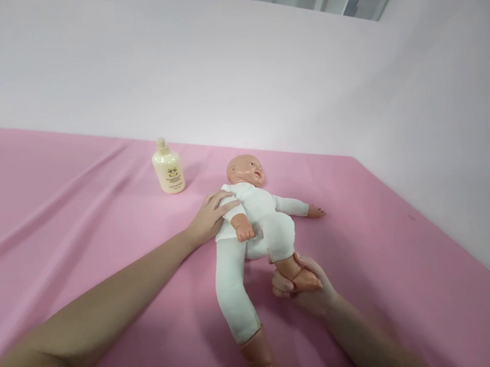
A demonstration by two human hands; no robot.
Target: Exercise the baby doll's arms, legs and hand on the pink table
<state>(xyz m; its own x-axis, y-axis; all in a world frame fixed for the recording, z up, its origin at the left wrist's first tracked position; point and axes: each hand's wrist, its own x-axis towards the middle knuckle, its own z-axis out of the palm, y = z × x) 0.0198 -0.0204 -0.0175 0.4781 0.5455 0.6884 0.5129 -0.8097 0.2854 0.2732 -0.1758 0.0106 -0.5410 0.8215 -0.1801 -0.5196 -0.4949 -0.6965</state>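
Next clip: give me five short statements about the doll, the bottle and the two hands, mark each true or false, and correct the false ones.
1. The left hand rests on the doll at its shoulder and side. True.
2. The right hand grips the cream bottle. False: it holds the doll's foot; the bottle stands untouched.
3. The bottle lies on its side. False: it stands upright on the pink cloth.
4. The doll wears a white suit. True.
5. The bottle stands between the two hands. False: it stands beyond the left hand, near the wall.
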